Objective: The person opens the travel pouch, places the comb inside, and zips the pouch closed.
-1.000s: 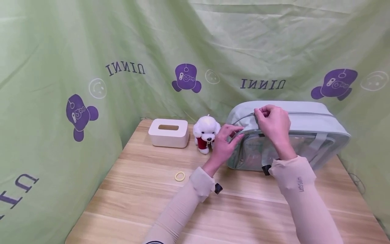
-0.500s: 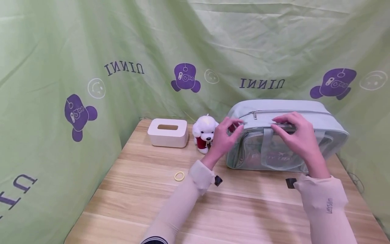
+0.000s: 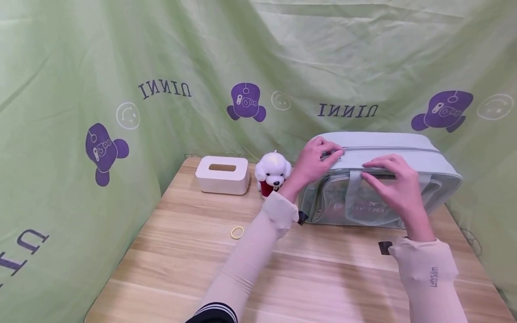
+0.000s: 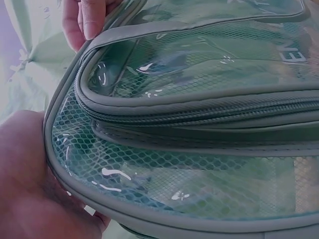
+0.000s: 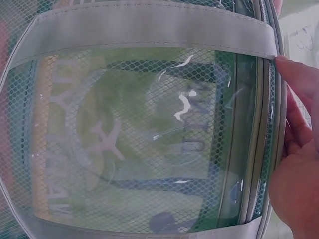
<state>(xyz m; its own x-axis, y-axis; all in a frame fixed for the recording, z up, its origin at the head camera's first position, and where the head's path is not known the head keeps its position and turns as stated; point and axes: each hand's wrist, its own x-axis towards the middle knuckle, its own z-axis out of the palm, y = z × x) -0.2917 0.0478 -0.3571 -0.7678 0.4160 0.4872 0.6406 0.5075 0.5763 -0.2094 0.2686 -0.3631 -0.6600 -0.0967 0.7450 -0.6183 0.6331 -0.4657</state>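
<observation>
A pale green travel bag (image 3: pixel 404 141) with a clear mesh front stands at the back right. On its top, my left hand (image 3: pixel 315 159) pinches at the zipper, thumb and fingertips right where the pull is, hiding it. My right hand (image 3: pixel 397 186) grips the bag's upper front edge beside the handle (image 3: pixel 352 193), thumb in front and fingers on top. In the left wrist view, the left hand (image 4: pixel 30 184) lies along the bag's rim and the front pocket zipper (image 4: pixel 199 114) shows. The right wrist view has the right hand (image 5: pixel 299 184) at the strap's end.
A white plush dog (image 3: pixel 272 168) in red sits just left of the bag, close to my left forearm. Further left stands a white tissue box (image 3: pixel 224 181). A yellow ring (image 3: pixel 237 232) lies on the wooden table (image 3: pixel 181 251). Green curtain (image 3: pixel 181 49) hangs behind.
My right hand has let go of the zipper pull and moved right to the bag's front edge. My left hand has moved from the bag's left corner rightward to the zipper pull.
</observation>
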